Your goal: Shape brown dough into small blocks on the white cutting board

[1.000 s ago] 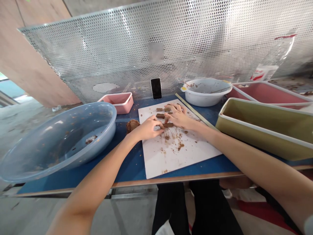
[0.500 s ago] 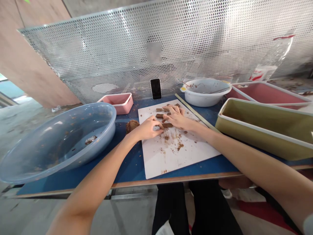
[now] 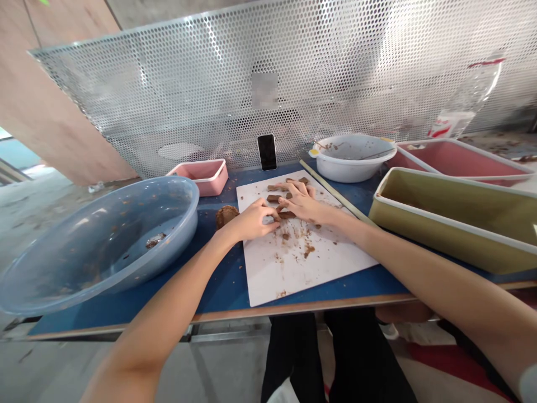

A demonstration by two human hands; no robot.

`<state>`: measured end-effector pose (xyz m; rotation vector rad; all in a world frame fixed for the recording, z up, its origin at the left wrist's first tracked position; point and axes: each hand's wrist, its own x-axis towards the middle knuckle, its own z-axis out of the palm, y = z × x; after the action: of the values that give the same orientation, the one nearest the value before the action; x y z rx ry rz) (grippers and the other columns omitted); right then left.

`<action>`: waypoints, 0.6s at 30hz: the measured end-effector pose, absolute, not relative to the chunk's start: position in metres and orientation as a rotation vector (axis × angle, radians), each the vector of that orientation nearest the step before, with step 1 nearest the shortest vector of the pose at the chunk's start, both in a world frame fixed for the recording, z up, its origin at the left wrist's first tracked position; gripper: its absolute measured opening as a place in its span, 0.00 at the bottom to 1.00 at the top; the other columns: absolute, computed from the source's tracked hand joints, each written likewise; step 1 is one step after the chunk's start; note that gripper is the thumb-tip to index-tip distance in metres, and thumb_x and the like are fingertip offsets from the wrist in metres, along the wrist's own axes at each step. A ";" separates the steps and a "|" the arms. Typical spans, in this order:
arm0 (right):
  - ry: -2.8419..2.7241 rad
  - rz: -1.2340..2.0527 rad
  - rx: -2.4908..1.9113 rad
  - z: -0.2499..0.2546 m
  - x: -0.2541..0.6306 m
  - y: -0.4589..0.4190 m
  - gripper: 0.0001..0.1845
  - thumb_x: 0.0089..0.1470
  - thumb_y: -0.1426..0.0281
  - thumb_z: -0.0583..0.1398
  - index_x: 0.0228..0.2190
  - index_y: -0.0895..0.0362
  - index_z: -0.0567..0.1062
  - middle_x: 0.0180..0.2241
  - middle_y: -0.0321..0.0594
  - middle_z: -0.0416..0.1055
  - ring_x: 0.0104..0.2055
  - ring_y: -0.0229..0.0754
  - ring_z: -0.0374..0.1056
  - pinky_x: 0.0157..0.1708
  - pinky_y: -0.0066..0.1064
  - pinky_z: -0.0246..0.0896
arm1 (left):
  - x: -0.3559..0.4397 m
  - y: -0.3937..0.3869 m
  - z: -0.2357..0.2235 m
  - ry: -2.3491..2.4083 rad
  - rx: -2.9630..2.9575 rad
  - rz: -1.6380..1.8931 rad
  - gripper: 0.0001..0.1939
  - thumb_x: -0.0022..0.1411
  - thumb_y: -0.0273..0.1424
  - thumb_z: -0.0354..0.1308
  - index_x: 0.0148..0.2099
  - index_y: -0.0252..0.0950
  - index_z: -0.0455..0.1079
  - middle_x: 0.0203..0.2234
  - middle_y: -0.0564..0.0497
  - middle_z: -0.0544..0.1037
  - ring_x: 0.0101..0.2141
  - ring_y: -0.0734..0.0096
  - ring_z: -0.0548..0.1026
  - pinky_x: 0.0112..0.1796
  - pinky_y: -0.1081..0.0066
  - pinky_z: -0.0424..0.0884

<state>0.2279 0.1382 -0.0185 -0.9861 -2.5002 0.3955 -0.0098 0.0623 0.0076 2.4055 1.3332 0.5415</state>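
Note:
Several short brown clay-like strips (image 3: 274, 198) lie in rows on the far part of a white board (image 3: 272, 280). My left hand (image 3: 254, 219) is at the board's left side, fingers curled and thumb drawn in on the left end of the nearest brown strip (image 3: 287, 215). My right hand (image 3: 306, 202) lies over the strips with its fingers spread, the fingertips touching them and the palm down. It partly hides the farther strips. Brown crumbs and smears (image 3: 309, 251) mark the board in front of both hands. A round brown lump (image 3: 227, 216) sits just left of the board, partly behind my left wrist.
A large blue basin (image 3: 176, 240) stands left, a small pink box (image 3: 213, 182) behind it. A phone (image 3: 267, 152) leans on the perforated metal panel (image 3: 201, 89). Right of the board are a pale stick (image 3: 335, 190), a white basin (image 3: 348, 173), a green trough (image 3: 440, 232) and pink trays (image 3: 465, 159).
Both hands keep nearly the same place. The right fingers shift very slightly over the strips; nothing is picked up or let go.

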 end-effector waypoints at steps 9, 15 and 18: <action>-2.360 0.441 -0.982 -0.015 0.259 0.152 0.43 0.79 0.41 0.41 0.46 0.47 0.90 0.77 0.41 0.66 0.81 0.69 0.51 0.82 0.68 0.42 | -0.006 0.056 0.014 1.336 2.463 0.623 0.07 0.73 0.35 0.67 0.47 0.39 0.84 0.43 0.46 0.74 0.45 0.55 0.81 0.58 0.50 0.78; -2.378 0.405 -0.988 -0.017 0.267 0.159 0.45 0.79 0.41 0.38 0.46 0.47 0.90 0.68 0.45 0.77 0.79 0.71 0.55 0.79 0.75 0.40 | -0.009 0.058 0.012 1.357 2.461 0.709 0.05 0.73 0.33 0.64 0.45 0.39 0.81 0.42 0.45 0.75 0.47 0.54 0.80 0.59 0.49 0.77; -2.390 0.388 -0.987 -0.018 0.265 0.158 0.45 0.79 0.41 0.38 0.46 0.46 0.89 0.71 0.44 0.75 0.79 0.70 0.56 0.79 0.75 0.40 | -0.007 0.057 0.011 1.300 2.435 0.664 0.06 0.73 0.34 0.64 0.46 0.39 0.81 0.43 0.45 0.75 0.46 0.55 0.80 0.58 0.49 0.77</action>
<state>0.2652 0.1579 -0.0180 -0.9873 -2.3899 0.3881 -0.0065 0.0571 0.0106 2.4347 1.3000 0.6640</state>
